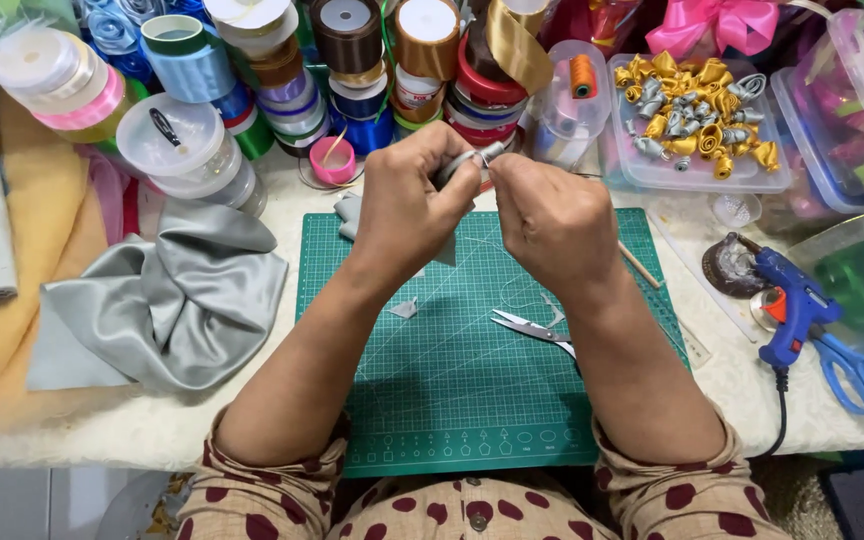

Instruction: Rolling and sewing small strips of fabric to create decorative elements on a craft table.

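Observation:
My left hand (414,205) and my right hand (552,215) meet above the far edge of a green cutting mat (452,400). Both pinch a small strip of silver ribbon (472,160) between their fingertips, and it curls into a loop there. Part of the ribbon is hidden behind my fingers. Small thread snips (532,328) lie on the mat just under my right wrist. A tiny grey ribbon scrap (404,308) rests on the mat near my left forearm.
Silver satin cloth (167,290) lies left of the mat. Stacked ribbon spools (352,60) stand behind. A clear tray (642,165) holds several gold and silver ribbon rosettes (697,115). A blue glue gun (797,305) and blue scissors (857,370) sit at right.

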